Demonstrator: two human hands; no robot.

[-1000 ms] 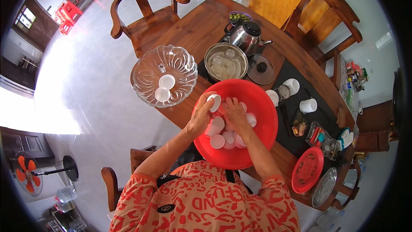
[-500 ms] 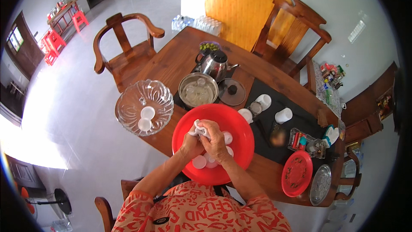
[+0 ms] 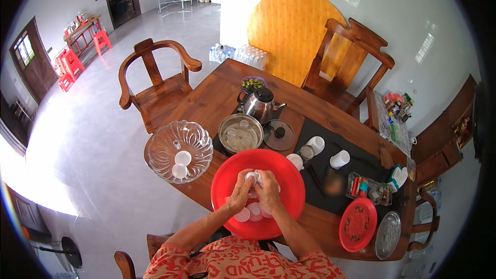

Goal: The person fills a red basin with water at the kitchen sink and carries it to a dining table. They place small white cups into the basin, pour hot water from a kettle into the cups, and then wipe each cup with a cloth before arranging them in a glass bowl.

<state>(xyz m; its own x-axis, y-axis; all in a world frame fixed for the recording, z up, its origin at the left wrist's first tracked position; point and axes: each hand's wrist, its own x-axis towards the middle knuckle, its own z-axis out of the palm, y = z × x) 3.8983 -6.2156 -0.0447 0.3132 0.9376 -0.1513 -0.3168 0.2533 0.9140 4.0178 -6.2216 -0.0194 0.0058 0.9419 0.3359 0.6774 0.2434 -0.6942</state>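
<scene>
Both my hands are over a round red plastic basin (image 3: 290, 188). My left hand (image 3: 239, 191) and my right hand (image 3: 267, 192) close from either side on a crumpled white cloth (image 3: 252, 176). Whether a cup sits inside the cloth cannot be made out. Below my wrists, several small white cups (image 3: 242, 215) lie in the basin, partly covered by my hands. Left of the basin stands a clear fluted glass bowl (image 3: 161, 150) with two small white cups (image 3: 182, 158) in it.
Behind the basin are a steel pot (image 3: 241, 147), a glass lid (image 3: 279, 142) and a kettle (image 3: 257, 107). White mugs (image 3: 339, 159) stand on a black mat (image 3: 330, 129). A red plate (image 3: 357, 232) and a glass dish (image 3: 387, 235) lie at right. Wooden chairs (image 3: 155, 82) surround the table.
The view has tilted up, so the table sits lower in the picture. My hands stay together over the basin, with the white cloth now more enclosed between the fingers.
</scene>
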